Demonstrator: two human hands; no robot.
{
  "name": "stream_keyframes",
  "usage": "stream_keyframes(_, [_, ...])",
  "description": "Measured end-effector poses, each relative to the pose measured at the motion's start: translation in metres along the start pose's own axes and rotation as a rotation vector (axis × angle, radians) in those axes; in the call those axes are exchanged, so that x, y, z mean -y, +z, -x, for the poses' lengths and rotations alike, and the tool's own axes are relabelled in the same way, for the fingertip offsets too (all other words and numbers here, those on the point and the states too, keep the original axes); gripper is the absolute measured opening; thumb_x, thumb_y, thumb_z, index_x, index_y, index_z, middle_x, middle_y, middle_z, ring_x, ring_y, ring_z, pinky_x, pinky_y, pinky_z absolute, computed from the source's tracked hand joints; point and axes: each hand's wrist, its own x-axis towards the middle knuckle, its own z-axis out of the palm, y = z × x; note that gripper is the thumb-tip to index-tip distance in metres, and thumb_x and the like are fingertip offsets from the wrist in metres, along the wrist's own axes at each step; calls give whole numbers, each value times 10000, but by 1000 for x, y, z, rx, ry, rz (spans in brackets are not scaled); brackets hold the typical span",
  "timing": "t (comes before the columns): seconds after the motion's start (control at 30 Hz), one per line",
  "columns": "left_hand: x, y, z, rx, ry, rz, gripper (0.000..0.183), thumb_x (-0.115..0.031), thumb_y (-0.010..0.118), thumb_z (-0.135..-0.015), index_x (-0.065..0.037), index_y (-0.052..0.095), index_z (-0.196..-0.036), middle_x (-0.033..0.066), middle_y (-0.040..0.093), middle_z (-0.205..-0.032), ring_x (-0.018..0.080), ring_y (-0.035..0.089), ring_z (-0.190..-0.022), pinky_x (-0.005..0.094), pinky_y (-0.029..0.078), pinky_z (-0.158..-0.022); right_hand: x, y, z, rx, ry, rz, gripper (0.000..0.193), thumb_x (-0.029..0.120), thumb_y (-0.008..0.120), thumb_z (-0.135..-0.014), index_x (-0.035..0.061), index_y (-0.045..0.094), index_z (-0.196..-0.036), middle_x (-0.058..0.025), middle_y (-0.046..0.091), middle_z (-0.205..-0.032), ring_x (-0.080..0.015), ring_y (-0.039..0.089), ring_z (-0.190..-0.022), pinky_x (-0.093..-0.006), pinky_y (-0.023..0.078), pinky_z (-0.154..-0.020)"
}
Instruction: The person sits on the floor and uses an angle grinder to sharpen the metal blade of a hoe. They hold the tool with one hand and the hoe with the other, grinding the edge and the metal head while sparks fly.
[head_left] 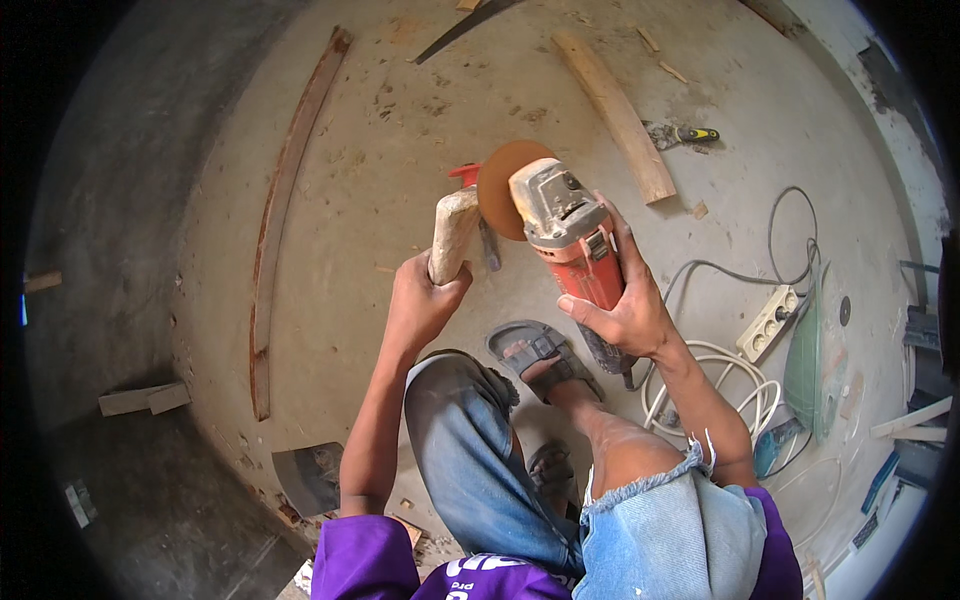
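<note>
My right hand [638, 308] is wrapped round the red body of an angle grinder [585, 270], its worn grey head pointing up and to the left. A thin brown disc [508, 190] is fitted on that head. My left hand [425, 305] is closed round a pale, worn, bent piece [455, 230] that looks like a wooden handle. Its top end is right beside the disc's left edge; whether they touch I cannot tell. Behind them a red object [465, 174] and a dark narrow piece [489, 246] show in part, the rest being hidden.
A long timber strip [283, 220] lies at left, and a plank [617, 115] at far right beside a scraper [683, 134]. At right are a power strip [768, 322] and coiled white cable [735, 365]. A dark saw blade [465, 30] lies at the far edge.
</note>
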Motion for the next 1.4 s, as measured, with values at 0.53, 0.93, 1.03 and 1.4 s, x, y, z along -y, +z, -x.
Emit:
stream_keyframes(0.53, [9,-8,1,69,-15,37,288,-253,714,-887,-38,571,-757,-18,526,-628,81,477,-549,302,392,-510,-2,-11,6,34,39,-159,1083,283,822,-787,14,177,-1615,-229,381,-1570,-348,396,-1460,-422,335,-1193])
stream_keyframes(0.93, [0,-23,7,191,-81,128,245,-226,706,-871,-33,596,-767,-7,531,-626,86,492,-535,294,396,-498,20,-30,-2,192,278,-462,1071,277,814,-784,5,194,-1613,-189,424,-1499,-299,438,-1397,-396,366,-1163])
stream_keyframes(1.03, [-3,-27,9,212,-78,138,220,-210,699,-858,-30,600,-779,-5,531,-625,86,487,-528,294,393,-496,9,-33,-1,175,334,-486,1078,311,803,-775,17,193,-1614,-196,441,-1458,-287,482,-1316,-387,415,-1094])
stream_keyframes(1.4, [-11,-43,22,221,-82,158,286,-252,714,-863,-41,571,-734,-10,517,-617,85,483,-535,300,400,-502,19,-32,-9,282,384,-568,1121,305,768,-738,58,136,-1630,-216,522,-1312,-280,654,-1019,-415,586,-833])
